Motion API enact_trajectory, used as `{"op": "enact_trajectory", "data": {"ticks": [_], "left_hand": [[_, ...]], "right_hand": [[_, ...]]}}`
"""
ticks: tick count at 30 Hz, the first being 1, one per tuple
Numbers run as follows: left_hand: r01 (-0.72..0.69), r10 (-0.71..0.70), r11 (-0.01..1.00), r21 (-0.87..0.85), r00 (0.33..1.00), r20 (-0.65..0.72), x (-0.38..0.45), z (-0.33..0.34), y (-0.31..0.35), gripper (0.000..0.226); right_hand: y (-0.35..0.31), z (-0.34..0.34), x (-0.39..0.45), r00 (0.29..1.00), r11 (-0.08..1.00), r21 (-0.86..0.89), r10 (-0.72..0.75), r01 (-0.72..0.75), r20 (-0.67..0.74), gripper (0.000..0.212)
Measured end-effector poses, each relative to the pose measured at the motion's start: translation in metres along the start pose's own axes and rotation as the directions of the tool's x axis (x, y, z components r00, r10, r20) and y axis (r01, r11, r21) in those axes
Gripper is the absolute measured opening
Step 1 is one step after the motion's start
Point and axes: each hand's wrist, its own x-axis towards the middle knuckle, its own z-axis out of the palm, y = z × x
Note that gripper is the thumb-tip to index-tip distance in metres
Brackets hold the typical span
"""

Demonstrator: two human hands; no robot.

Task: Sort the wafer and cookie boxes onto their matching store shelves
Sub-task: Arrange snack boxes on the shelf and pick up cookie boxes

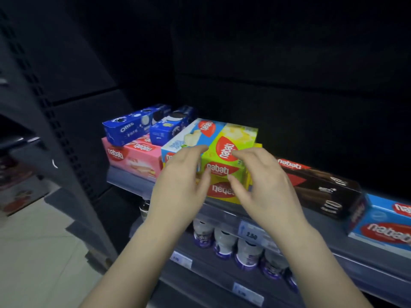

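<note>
**Hands squared up a green wafer box on a mixed stack**

Shelving (pixel 133 181) of dark metal carried the whole jumble on its front lip, with a row of small bottles (pixel 224 241) on the tier below. Along that lip the boxes lay flat and long side out, probably so the brand faces showed: a brown wafer box (pixel 322 185) to the right, a blue wafer box (pixel 384 221) just beside it at the far right, a pink wafer box (pixel 133 158) to the left. Two Oreo boxes (pixel 133 127) sat on top of the pink one, which looked like a mismatch not yet sorted.

At the centre a green wafer box (pixel 231 147) rested on a yellow wafer box (pixel 222 192), with a pale blue wafer box (pixel 191 136) touching its left side. The left hand (pixel 184 176) and right hand (pixel 260 176) flanked the green box's front end, fingers loosely curled and part open. Fingertips seemed to touch the card, though whether they pinched it could not be told; the pose suggested nudging it square or lifting it off.
</note>
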Motion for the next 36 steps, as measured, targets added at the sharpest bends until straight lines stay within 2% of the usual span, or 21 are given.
{"op": "enact_trajectory", "data": {"ticks": [4, 7, 11, 15, 19, 22, 24, 28, 32, 36], "left_hand": [[0.008, -0.008, 1.000, 0.025, 1.000, 0.024, 0.012, -0.003, -0.028, 0.042], [-0.029, 0.028, 0.999, 0.017, 0.998, 0.058, 0.024, -0.001, -0.044, 0.047], [-0.094, 0.069, 0.984, 0.151, 0.984, 0.164, 0.032, 0.012, -0.064, 0.063], [-0.106, 0.094, 0.982, 0.156, 0.992, 0.079, 0.034, 0.015, -0.076, 0.063], [-0.142, 0.142, 0.987, 0.069, 0.990, 0.007, 0.037, 0.017, -0.079, 0.062], [-0.180, 0.177, 0.983, -0.037, 0.982, -0.066, 0.035, 0.013, -0.071, 0.061], [-0.186, 0.171, 0.976, -0.110, 0.976, -0.134, 0.036, 0.010, -0.060, 0.059], [-0.146, 0.075, 0.934, -0.327, 0.973, -0.220, 0.035, 0.018, -0.025, 0.053], [-0.160, 0.096, 0.891, -0.425, 0.981, -0.168, 0.024, 0.040, 0.008, 0.055], [-0.177, 0.139, 0.851, -0.494, 0.984, -0.113, 0.014, 0.060, 0.041, 0.055]], "right_hand": [[-0.002, 0.025, 0.013, 0.999, 0.999, 0.023, 0.040, -0.040, -0.006, 0.038], [0.002, 0.036, 0.019, 0.996, 0.996, -0.051, 0.075, -0.073, 0.046, 0.048], [0.001, 0.045, 0.022, 0.994, 0.983, -0.169, 0.089, -0.078, 0.060, 0.055], [0.001, 0.052, 0.022, 0.997, 0.958, -0.287, 0.046, -0.028, 0.056, 0.065], [0.005, 0.052, 0.018, 0.999, 0.976, -0.215, 0.025, -0.030, -0.028, 0.062], [0.006, 0.039, 0.014, 0.986, 0.994, -0.058, 0.079, -0.088, -0.147, 0.059], [0.008, 0.022, 0.012, 0.959, 0.994, 0.015, 0.111, -0.111, -0.262, 0.055], [0.019, -0.020, -0.006, 0.873, 0.984, 0.008, 0.161, -0.177, -0.460, 0.050], [0.032, -0.055, -0.028, 0.784, 0.969, -0.048, 0.166, -0.242, -0.598, 0.042], [0.046, -0.079, -0.052, 0.742, 0.953, -0.075, 0.178, -0.294, -0.647, 0.041]]}}
